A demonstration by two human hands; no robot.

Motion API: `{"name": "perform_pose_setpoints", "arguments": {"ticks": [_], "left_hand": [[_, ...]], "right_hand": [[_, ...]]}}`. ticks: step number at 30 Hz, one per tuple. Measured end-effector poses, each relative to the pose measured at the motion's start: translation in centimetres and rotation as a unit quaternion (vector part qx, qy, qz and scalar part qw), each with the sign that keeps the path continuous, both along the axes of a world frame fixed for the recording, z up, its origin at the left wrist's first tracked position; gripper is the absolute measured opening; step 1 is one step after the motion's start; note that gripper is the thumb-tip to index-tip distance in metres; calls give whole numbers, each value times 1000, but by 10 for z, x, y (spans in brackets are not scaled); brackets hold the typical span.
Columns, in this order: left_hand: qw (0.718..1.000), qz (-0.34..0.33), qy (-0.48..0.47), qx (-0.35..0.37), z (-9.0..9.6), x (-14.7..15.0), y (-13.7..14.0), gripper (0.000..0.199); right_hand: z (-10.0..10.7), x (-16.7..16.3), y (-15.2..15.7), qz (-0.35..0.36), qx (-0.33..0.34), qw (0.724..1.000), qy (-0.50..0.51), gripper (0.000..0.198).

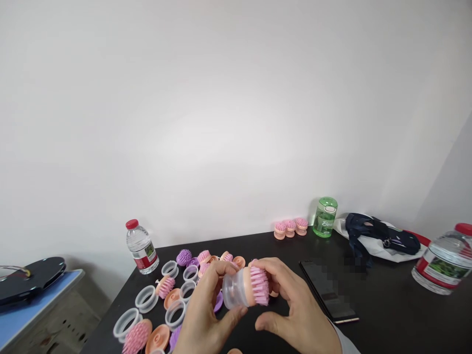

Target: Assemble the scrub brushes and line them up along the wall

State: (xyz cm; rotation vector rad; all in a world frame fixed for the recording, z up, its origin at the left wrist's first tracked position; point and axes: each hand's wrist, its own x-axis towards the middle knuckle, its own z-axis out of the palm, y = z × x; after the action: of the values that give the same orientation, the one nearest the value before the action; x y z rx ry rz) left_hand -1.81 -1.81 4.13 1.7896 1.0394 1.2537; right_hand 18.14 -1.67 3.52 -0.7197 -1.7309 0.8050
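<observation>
A round scrub brush (259, 286) with pink bristles, a peach body and a clear plastic cup-like part (234, 291) is held above the table, lying sideways with its bristles to the right. My left hand (206, 312) is closed around the clear part, thumb below and fingers above. My right hand (300, 307) curves round the bristle end; its fingertips reach the top and far side, while its thumb stands apart below the bristles. Left of my hands, clear rings (146, 299), peach discs (158, 339), pink brush heads (137, 337) and purple brush heads (184, 257) lie scattered.
Three pink brushes (290, 228) stand along the wall beside a green container (325, 217). A phone (328, 290) lies right on the black table (383, 314). Water bottles (143, 248) stand at both sides. A dark blue bag (383, 235) rests at the back right.
</observation>
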Motion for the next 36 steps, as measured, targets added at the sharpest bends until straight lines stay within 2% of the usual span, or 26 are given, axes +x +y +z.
{"name": "perform_pose_setpoints", "arguments": {"ticks": [3,6,17,21,27,29,33,36], "left_hand": [[999,15,31,18,2,0,-4,34],[998,30,41,31,0,0,-7,36],[997,33,66,15,-10,-12,-7,48],[999,18,30,10,-14,-12,-7,47],[1000,-16,6,-2,-10,-5,-7,40],[1000,-16,-1,-11,-10,-4,-7,41],[998,-22,-1,-52,-11,-5,-7,44],[996,-37,-12,-81,-9,-1,-8,45]], "right_hand": [[1,1,-1,-54,39,997,-38,49],[3,3,-3,-71,70,993,-56,43],[11,8,-10,-40,134,988,-57,33],[14,10,-10,-18,141,988,-54,31],[20,14,-12,12,178,981,-69,32],[23,14,-12,12,210,975,-71,34],[27,14,-9,11,318,945,-76,31],[26,13,-8,13,351,933,-81,22]]}}
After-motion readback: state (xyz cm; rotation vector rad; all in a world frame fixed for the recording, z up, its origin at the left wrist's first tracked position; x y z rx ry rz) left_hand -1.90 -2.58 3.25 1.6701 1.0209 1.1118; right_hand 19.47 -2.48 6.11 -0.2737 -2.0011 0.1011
